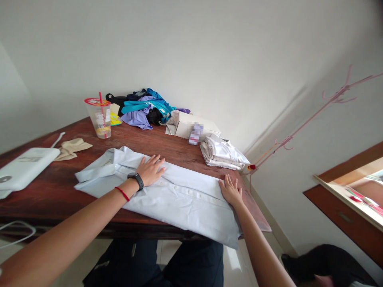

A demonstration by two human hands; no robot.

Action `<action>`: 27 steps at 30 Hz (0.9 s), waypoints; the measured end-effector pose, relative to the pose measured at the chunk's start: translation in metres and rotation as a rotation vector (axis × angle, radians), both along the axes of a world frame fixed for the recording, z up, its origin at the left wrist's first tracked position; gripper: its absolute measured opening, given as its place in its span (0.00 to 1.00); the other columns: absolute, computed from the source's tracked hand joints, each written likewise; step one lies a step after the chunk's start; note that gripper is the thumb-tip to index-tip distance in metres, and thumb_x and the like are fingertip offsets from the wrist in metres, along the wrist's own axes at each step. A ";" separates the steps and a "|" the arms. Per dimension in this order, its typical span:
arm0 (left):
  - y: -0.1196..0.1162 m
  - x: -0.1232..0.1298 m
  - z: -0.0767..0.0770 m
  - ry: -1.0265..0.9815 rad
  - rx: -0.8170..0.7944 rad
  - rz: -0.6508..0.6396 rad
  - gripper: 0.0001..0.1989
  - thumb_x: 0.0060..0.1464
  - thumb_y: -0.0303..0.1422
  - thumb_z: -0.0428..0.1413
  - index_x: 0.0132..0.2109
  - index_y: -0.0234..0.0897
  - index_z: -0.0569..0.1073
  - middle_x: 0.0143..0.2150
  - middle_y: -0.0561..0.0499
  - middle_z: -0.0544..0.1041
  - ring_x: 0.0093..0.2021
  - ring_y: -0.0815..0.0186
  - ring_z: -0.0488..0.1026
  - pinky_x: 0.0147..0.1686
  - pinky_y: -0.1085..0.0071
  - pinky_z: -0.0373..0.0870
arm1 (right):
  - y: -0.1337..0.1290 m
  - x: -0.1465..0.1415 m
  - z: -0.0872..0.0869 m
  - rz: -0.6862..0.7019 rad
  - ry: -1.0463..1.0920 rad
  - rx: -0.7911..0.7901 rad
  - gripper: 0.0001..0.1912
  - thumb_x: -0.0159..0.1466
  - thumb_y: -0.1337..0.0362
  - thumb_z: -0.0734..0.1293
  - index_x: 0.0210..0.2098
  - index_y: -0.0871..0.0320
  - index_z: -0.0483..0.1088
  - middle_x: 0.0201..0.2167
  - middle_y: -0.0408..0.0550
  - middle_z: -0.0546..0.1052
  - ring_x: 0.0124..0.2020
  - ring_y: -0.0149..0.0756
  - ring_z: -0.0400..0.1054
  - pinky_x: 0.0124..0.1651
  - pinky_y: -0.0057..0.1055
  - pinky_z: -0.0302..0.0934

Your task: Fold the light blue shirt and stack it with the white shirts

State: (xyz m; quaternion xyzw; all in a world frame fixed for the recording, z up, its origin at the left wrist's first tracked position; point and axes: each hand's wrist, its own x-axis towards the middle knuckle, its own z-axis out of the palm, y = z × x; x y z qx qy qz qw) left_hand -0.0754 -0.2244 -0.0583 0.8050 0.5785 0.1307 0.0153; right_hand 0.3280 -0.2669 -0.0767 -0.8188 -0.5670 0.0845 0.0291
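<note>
The dark reddish-brown wooden counter [149,140] carries a pale button-front shirt [185,207] at lower centre; a white device [26,169] and beige cloth [73,148] at left; a plastic cup [97,121] and clothes heap [152,105] upper left of centre; a white box [199,120] and folded white garments [221,153] right of centre.

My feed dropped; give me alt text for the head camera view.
A person's left hand and right hand rest open on a pale shirt laid across a reddish-brown table. Beyond the shirt are a plastic cup, heaped clothes and a white box.

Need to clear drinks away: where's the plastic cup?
In the head view, left of centre, the plastic cup stands on the table near the clothes pile.
</note>
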 end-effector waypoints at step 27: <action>0.031 -0.055 0.008 -0.410 0.020 0.228 0.32 0.63 0.40 0.51 0.70 0.28 0.62 0.76 0.35 0.44 0.76 0.48 0.39 0.71 0.48 0.44 | 0.018 -0.171 0.061 0.629 0.023 0.223 0.32 0.74 0.50 0.51 0.72 0.59 0.55 0.75 0.51 0.50 0.75 0.58 0.35 0.71 0.62 0.40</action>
